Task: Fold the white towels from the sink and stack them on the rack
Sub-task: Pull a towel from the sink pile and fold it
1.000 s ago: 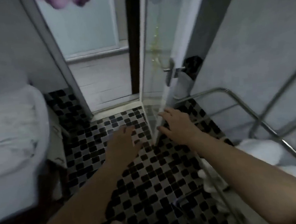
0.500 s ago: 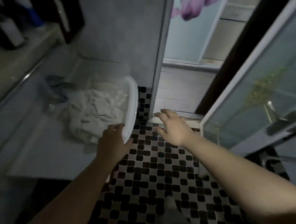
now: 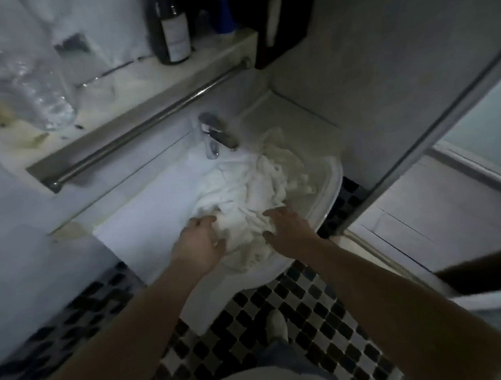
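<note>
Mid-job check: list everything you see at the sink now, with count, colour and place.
towels: crumpled heap, count unclear, white, in sink
sink: one, white, below shelf
faucet: one, chrome, behind heap
rail: one, metal, under shelf front
dark bottle: one, on shelf
blue container: one, right of dark bottle
plastic wrap: clear, shelf's left
floor: black-and-white tiles, below
left hand: one, heap's left, grip unclear
right hand: one, heap's right, grip unclear

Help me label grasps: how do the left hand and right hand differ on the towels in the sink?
The left hand sits at the pile's near-left edge, a fold of the white towels showing between its thumb and fingers. The right hand lies on top, nearer the sink rim, fingers fairly straight. Both are palm-down, touching the towels; nothing is lifted yet.
</note>
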The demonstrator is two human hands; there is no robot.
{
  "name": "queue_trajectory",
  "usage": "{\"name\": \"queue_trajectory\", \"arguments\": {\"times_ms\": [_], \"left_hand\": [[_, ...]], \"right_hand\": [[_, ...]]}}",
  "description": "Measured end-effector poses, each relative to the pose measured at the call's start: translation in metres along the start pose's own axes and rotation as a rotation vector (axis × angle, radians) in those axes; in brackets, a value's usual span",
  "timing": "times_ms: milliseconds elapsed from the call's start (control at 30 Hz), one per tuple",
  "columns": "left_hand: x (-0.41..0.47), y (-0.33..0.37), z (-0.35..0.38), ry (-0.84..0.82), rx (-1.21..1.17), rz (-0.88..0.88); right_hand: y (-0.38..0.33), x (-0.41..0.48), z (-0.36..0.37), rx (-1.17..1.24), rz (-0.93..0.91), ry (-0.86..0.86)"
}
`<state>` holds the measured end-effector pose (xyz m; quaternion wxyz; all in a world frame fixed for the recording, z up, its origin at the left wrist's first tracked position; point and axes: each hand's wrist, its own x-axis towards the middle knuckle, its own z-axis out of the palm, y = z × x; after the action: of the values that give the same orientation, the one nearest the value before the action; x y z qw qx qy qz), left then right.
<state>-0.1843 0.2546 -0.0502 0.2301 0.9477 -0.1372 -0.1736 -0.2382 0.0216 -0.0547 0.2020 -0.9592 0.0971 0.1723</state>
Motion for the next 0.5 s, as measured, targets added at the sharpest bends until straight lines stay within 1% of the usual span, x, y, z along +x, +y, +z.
{"name": "queue_trajectory", "arguments": {"times_ms": [133, 200, 300, 333, 400, 500], "left_hand": [[0.003, 0.008, 0.020, -0.001, -0.042, -0.144], [0.000, 0.012, 0.032, -0.012, -0.072, -0.197], [-0.002, 0.016, 0.048, -0.042, -0.095, -0.247], [-0.002, 0.017, 0.051, -0.073, -0.099, -0.248], [-0.003, 0.020, 0.056, -0.132, -0.114, -0.193], [-0.003, 0.026, 0.059, -0.117, -0.164, -0.089]], "right_hand": [[0.011, 0.034, 0.015, 0.000, -0.089, -0.167], [0.017, 0.040, 0.028, 0.015, -0.105, -0.285], [0.023, 0.048, 0.043, 0.040, -0.107, -0.397], [0.024, 0.050, 0.047, 0.059, -0.108, -0.392], [0.023, 0.053, 0.049, 0.161, -0.115, -0.341], [0.013, 0.056, 0.043, 0.350, -0.158, -0.295]]}}
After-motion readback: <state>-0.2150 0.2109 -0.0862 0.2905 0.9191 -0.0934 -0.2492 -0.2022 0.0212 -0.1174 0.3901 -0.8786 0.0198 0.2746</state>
